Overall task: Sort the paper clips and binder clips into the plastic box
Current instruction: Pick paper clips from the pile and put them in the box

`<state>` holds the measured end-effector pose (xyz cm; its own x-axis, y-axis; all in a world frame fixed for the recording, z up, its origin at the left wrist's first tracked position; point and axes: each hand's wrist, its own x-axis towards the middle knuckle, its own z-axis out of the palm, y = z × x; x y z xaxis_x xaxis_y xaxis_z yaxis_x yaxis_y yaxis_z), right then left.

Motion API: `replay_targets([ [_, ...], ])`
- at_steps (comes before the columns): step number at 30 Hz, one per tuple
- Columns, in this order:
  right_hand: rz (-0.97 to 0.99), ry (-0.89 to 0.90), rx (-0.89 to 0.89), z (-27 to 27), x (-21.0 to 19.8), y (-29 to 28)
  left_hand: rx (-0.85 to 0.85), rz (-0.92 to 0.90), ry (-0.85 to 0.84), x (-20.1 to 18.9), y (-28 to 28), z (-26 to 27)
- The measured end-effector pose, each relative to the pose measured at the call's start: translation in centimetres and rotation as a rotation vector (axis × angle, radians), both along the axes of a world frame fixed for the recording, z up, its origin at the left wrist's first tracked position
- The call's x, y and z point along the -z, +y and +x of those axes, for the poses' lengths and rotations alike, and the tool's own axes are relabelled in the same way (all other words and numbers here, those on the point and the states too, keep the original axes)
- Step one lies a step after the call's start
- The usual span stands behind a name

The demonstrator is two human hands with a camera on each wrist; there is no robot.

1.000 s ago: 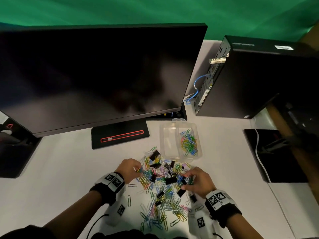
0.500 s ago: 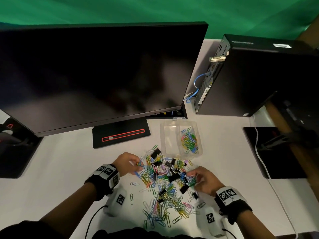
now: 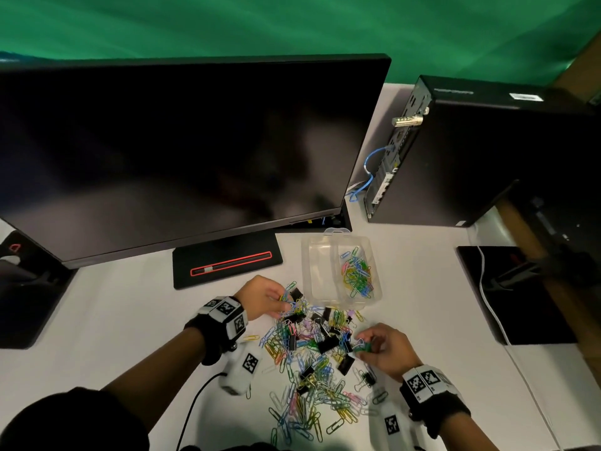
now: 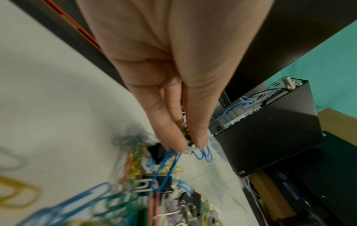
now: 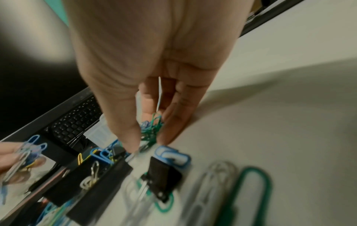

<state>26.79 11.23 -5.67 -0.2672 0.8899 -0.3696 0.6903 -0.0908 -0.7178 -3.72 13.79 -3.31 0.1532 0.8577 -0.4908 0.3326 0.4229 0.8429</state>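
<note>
A heap of coloured paper clips (image 3: 309, 379) mixed with black binder clips (image 3: 327, 344) lies on the white table. The clear plastic box (image 3: 325, 271) stands just behind the heap; its right compartment holds paper clips (image 3: 357, 276), its left compartment looks bare. My left hand (image 3: 283, 299) is at the heap's far left edge and pinches a small bunch of paper clips (image 4: 166, 168), mostly blue. My right hand (image 3: 364, 345) is at the heap's right side and pinches a bunch of green paper clips (image 5: 152, 130) just above the table.
A large dark monitor (image 3: 182, 151) on a black stand (image 3: 227, 262) rises behind the heap. A black computer case (image 3: 471, 151) with a blue cable stands at the back right. A black pad (image 3: 514, 294) with a white cord lies to the right.
My left hand has lifted away from the heap toward the box with clips pinched in it. My right hand has shifted slightly right, still holding its green clips.
</note>
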Motion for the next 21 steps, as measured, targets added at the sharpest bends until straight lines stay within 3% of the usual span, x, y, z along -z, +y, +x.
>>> replay_targets([
  [8, 0.035, 0.035, 0.073, 0.2, 0.7, -0.3, 0.137, 0.006, -0.100, -2.2, 4.8, 7.6],
  [12, 0.032, 0.048, 0.085, 0.3, 1.0, -0.4, 0.076, -0.044, -0.120, -2.3, 6.7, 11.1],
  [16, 0.058, 0.060, 0.080, 0.4, 1.2, -0.3, -0.127, -0.324, -0.453, -2.2, 8.7, 12.2],
  [19, 0.063, 0.037, 0.071, 0.4, 1.1, -0.3, -0.146, -0.269, -0.430, -0.5, 9.2, 12.6],
  [21, 0.062, 0.037, 0.078, 0.4, 1.0, -0.3, -0.069, -0.260, -0.362, -1.0, 8.5, 12.4],
])
